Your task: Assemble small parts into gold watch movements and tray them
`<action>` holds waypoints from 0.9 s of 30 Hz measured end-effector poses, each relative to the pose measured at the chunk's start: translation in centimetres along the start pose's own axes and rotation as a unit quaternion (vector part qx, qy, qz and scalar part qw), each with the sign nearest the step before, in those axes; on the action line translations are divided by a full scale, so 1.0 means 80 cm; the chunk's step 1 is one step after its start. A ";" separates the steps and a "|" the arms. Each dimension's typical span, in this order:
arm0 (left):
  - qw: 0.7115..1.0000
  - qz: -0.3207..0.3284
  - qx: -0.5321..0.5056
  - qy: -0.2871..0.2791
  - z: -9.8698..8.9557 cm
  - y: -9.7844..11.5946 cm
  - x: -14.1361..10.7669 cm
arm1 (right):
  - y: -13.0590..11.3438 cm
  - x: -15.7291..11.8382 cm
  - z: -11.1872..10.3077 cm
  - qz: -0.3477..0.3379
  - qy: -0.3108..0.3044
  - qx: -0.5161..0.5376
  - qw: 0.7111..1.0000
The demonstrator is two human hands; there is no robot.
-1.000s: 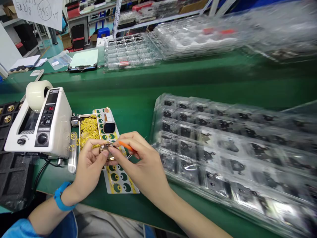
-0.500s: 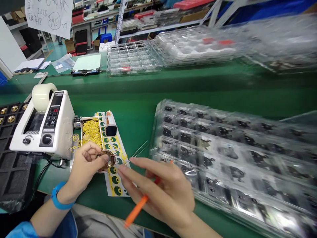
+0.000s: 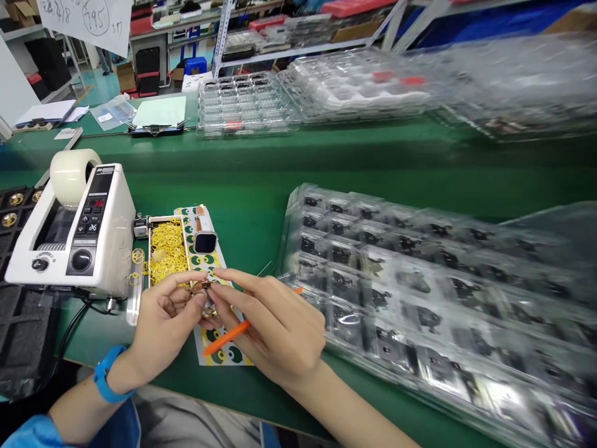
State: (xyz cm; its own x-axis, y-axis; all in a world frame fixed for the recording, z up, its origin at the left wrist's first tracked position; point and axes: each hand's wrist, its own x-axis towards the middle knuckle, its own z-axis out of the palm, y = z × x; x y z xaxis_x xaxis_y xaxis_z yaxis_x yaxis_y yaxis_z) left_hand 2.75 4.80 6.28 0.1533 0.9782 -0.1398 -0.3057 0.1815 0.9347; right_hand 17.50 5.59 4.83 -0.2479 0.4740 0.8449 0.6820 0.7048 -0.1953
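Observation:
My left hand (image 3: 170, 320) pinches a small gold-brown ring-shaped part (image 3: 203, 287) between thumb and fingers. From the right, my right hand (image 3: 275, 323) touches the same part with its fingertips and also holds an orange stick-like tool (image 3: 227, 338) across its fingers. Much of the ring is hidden by the fingers. Beneath the hands lies a sheet with green and yellow stickers (image 3: 209, 351). A smartwatch (image 3: 205, 242) rests on the sheet's upper part. Just beyond my left hand stands a tray of yellow rings (image 3: 166, 249).
A white tape dispenser (image 3: 102, 230) stands at the left, beside a black foam tray (image 3: 28, 336) with gold parts. Stacked clear plastic trays (image 3: 420, 292) of dark parts fill the right. Behind are a clipboard (image 3: 160, 113) and more clear trays (image 3: 247, 106).
My right hand has moved left and closed in on the ring part, meeting my left hand. The orange tool has moved with it. The ring is now more covered, and the view has shifted slightly.

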 end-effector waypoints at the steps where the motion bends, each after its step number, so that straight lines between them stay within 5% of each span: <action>1: 1.000 0.008 0.001 -0.001 0.000 -0.001 0.000 | 0.000 0.000 0.001 -0.004 -0.001 0.003 1.000; 12: 0.998 0.054 0.026 -0.012 -0.001 -0.006 -0.004 | 0.010 -0.005 -0.001 -0.060 -0.025 0.023 0.998; 27: 0.985 0.115 0.127 0.009 0.000 -0.008 -0.007 | -0.002 -0.003 0.002 -0.022 0.004 0.018 1.000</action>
State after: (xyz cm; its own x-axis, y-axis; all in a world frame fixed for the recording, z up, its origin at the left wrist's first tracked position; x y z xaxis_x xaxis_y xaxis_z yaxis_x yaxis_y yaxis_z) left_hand 2.91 4.14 5.74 0.0893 0.9927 0.0810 -0.0854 -0.0733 0.9936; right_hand 17.36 5.45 4.58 -0.2714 0.4369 0.8576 0.6451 0.7438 -0.1747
